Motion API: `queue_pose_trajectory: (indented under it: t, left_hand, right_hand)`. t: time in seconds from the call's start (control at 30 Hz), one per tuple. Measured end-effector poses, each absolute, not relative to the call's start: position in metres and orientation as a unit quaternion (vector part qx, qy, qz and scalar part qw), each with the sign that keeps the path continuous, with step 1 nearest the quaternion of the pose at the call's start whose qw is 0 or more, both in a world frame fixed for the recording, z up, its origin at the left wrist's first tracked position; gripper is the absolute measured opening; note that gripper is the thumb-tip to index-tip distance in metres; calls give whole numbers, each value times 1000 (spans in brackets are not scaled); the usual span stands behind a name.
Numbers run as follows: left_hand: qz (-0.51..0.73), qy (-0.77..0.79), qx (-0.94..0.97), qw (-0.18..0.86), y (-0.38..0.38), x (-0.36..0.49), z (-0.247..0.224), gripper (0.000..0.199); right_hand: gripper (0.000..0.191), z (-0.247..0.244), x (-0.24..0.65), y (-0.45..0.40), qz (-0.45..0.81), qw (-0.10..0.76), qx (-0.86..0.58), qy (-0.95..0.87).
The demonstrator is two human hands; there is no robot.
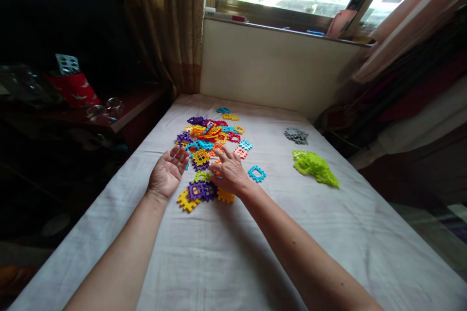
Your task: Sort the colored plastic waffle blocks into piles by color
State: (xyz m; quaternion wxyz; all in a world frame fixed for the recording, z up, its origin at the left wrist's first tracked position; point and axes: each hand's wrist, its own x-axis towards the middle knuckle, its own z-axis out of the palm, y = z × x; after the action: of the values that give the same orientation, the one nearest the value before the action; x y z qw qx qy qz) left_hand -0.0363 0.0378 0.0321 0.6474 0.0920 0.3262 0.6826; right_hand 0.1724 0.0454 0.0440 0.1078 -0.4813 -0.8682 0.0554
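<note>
A heap of mixed plastic interlocking building tiles in yellow, purple, blue, red and orange lies on the sheet in front of me. My left hand rests at the heap's left side, palm turned up, fingers loosely bent and nothing in it. Over the right part of the heap, my right hand points palm down with its fingers apart, close to the orange tiles; its fingertips are partly hidden. Below the hands are purple tiles and a yellow tile. A blue frame tile sits to the right of my right hand.
Farther right on the white sheet are a lime green pile of tiles and a small grey pile. A dark side table at left bears eyeglasses and a red container. Curtain, wall and window stand behind.
</note>
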Motion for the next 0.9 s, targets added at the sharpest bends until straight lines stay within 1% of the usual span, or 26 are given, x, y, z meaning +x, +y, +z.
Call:
queue_pose_trajectory:
  t: [0.1,0.2,0.27,0.33,0.43,0.53,0.63,0.7,0.83,0.9]
  left_hand:
    - [683,325,89,648,39,-36,31,18]
    - [681,323,95,650,39,-36,31,16]
    - [680,324,97,650,39,-36,31,16]
    - [681,328,95,648,38,-36,32,16]
    - [681,337,91,644,38,-36,33,16]
    - [677,344,94,644,39,-35,35,17]
    - [676,353,96,640,39,-33,37,19]
    - [676,359,97,637,39,-32,38,20]
    - [672,366,101,635,38,-30,39,23]
    - [671,370,106,634,37,-30,40,22]
  right_hand:
    - [18,47,165,49,69,77,-475,-874]
    - [16,42,165,50,67,88,-464,-879]
    - [15,38,169,49,59,126,-471,-871]
    - [14,33,182,49,50,183,-489,-851]
    - [13,28,220,49,19,269,-547,-792]
    - [17,23,280,50,-48,325,-645,-690]
    - [22,17,347,47,-120,343,-737,-570]
    - [24,12,385,43,-146,343,-786,-493]
    - [28,0,425,33,-111,336,-836,-419]
    - [43,-4,426,31,-85,325,-853,-398]
